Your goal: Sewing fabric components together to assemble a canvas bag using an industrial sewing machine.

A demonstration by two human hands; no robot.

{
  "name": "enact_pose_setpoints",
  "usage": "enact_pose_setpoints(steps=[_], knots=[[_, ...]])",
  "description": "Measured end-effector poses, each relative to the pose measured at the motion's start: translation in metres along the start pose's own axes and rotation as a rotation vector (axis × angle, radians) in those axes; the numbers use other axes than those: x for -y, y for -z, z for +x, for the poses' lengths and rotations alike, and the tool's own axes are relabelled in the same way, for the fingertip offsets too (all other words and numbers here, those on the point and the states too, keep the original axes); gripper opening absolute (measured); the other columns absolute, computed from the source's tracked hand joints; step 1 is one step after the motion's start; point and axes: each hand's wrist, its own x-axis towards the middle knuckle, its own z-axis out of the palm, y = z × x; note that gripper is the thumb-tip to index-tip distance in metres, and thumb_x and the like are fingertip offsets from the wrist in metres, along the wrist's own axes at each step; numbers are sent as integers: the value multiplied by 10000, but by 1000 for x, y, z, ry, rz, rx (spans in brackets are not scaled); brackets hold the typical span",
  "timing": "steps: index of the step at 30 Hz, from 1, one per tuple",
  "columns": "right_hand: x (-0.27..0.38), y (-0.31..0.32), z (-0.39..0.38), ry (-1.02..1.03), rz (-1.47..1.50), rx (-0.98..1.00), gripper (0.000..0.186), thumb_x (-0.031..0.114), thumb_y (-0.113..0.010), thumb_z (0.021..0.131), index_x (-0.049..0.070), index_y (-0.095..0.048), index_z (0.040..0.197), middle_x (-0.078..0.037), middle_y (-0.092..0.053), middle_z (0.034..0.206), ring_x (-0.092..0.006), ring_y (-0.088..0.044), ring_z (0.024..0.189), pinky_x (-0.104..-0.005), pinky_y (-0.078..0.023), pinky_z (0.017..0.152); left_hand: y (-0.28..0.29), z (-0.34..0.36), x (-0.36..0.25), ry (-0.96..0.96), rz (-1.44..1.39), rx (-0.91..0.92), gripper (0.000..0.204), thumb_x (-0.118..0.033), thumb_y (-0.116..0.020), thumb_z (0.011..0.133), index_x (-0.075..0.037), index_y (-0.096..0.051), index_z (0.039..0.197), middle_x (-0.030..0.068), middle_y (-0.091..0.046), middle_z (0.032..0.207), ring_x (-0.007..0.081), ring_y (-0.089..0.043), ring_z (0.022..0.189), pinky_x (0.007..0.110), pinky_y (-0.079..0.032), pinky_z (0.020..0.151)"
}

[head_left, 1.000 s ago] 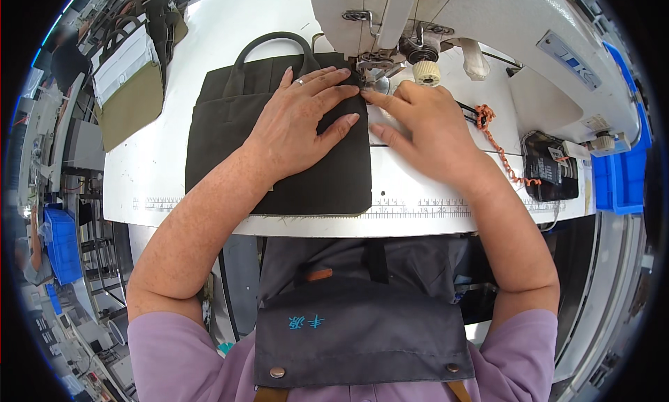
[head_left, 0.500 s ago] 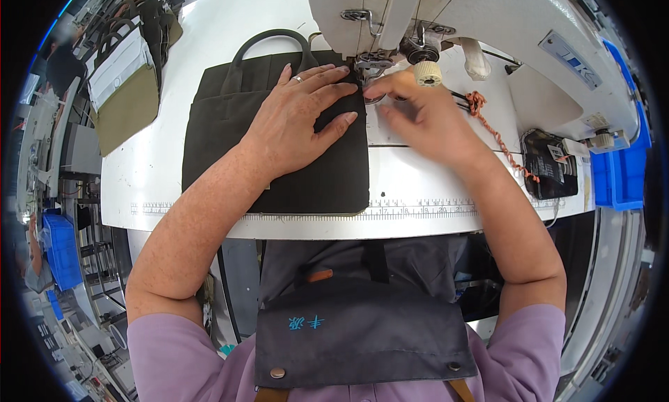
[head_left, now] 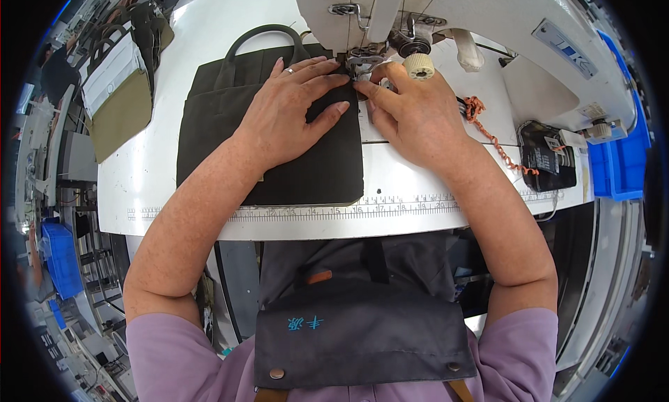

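Observation:
A dark fabric bag with a looped handle lies flat on the white sewing table. My left hand presses flat on the bag, fingers spread, tips close to the presser foot of the white sewing machine. To the right of the bag's edge sits my right hand, fingers pinching at the bag's top right corner by the needle. A ring shows on my left hand.
An orange coiled cord and a black box lie right of the machine. Blue bins stand at the far right. Olive and white fabric pieces are stacked at the left. A ruler strip runs along the table's front edge.
Both hands and the bag have slid a little away from me, toward the needle. My right hand's fingers have closed in nearer the presser foot.

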Motion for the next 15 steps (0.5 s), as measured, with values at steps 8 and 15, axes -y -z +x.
enact_pose_setpoints(steps=[8, 15], knots=[[-13, -3, -1, -60, 243, -61, 199, 245, -689, 928, 77, -758, 1010, -72, -633, 838, -231, -620, 806, -393, -490, 691, 1, 1, 4, -27, -7, 15, 410, -348, -668, 974, -118, -672, 1314, 97, -611, 1422, 291, -512, 1390, 635, -326, 1175], [-26, 1, 3, -524, 885, -169, 573, 532, -446, 1088, 17, -671, 981, -25, -542, 709, -128, -487, 692, -313, -437, 657, 0, 1, 4, -41, 7, 14, 415, -356, -658, 980, -120, -671, 1322, 98, -608, 1427, 292, -505, 1396, 630, -329, 1175]])
